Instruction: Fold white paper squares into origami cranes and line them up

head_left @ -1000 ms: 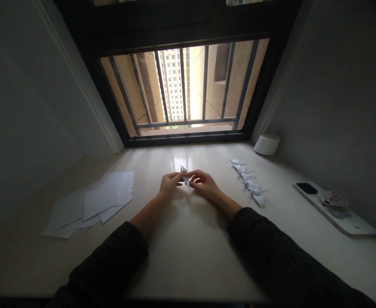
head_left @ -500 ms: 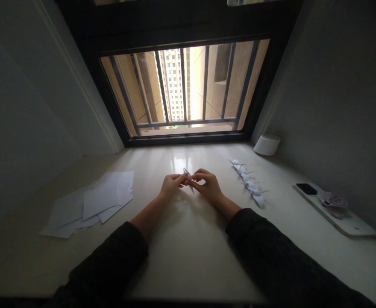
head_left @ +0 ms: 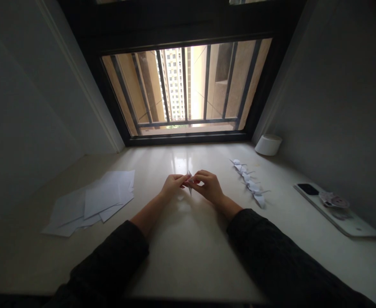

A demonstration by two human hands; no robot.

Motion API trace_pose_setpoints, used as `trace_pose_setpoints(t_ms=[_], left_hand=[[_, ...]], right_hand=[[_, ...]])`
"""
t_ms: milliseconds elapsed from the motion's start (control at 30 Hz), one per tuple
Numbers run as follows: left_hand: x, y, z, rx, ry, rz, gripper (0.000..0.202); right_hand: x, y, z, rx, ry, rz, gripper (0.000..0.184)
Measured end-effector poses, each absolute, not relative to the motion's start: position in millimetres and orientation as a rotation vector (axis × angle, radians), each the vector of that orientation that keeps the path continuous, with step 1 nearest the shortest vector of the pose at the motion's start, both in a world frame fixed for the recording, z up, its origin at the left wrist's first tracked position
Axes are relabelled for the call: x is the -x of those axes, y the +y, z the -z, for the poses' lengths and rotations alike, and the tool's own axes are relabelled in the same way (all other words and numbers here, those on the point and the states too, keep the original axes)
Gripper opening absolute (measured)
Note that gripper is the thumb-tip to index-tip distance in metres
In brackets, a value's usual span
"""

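Folded paper (head_left: 190, 189), partly hidden, in pinch of left hand (head_left: 171, 184) and right hand (head_left: 210, 187)

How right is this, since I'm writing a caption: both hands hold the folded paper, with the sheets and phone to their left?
Not quite: the head view shows the phone on the right. The rest stands: sheets on the left, folded paper held.
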State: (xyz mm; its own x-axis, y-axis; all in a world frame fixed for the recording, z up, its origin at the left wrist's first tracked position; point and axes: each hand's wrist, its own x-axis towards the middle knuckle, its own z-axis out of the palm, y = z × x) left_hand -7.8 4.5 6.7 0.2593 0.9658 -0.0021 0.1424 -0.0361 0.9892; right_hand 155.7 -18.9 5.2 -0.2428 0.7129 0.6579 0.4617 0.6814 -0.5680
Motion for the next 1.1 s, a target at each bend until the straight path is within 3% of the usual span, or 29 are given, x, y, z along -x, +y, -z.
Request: trace_pose_setpoints(t_ms=[300,567,900,1100], left_hand=[[3.9,0.8,-9.6,-1.443,1.084,-0.995,0.044],[3.9,2.5,-1.3,-1.470,1.084,-1.082,0.038],[4.8,3.4,-2.5,-1.409,1.069,-1.176,0.038],[2.4,-0.2,-4.4,-1.434,1.059,-1.162,0.034]], right_hand=[[-154.6,-17.5,1.3,0.952,-1.758,-0.476,0.031],[-152.0,-15.9,1.8,1.002,-1.688,-0.510,0.030],[-150.6,-6.5,10.7,0.929,-1.485,-0.829,0.024],[-147.5,-7.6,8.9,0.966,-1.230,-1.018,0.031]])
